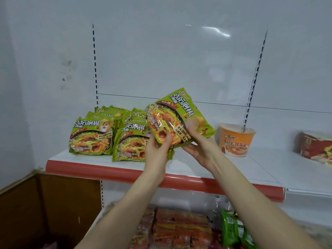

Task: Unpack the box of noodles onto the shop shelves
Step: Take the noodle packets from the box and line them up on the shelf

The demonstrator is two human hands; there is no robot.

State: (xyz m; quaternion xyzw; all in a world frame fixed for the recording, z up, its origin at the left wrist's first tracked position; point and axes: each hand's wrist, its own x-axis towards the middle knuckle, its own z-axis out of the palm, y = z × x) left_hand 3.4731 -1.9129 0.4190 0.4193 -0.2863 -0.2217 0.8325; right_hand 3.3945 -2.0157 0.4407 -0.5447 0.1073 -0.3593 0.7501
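Both hands hold green noodle packets [179, 115] above the white shelf [197, 168] with its red front strip. My left hand [158, 150] grips the lower left edge of the bundle, thumb on the front. My right hand [199, 141] grips the right side, thumb on the front packet. The bundle is tilted, fanned into two or three packets. Left of it, two rows of the same green packets [93, 133] stand upright on the shelf. The brown cardboard box [36, 203] is open at the lower left.
An orange noodle cup [235, 141] stands on the shelf right of my hands, a red packet [316, 148] further right. The lower shelf holds orange-red packets [176, 229] and green packets [231, 229]. White back panel and slotted uprights behind.
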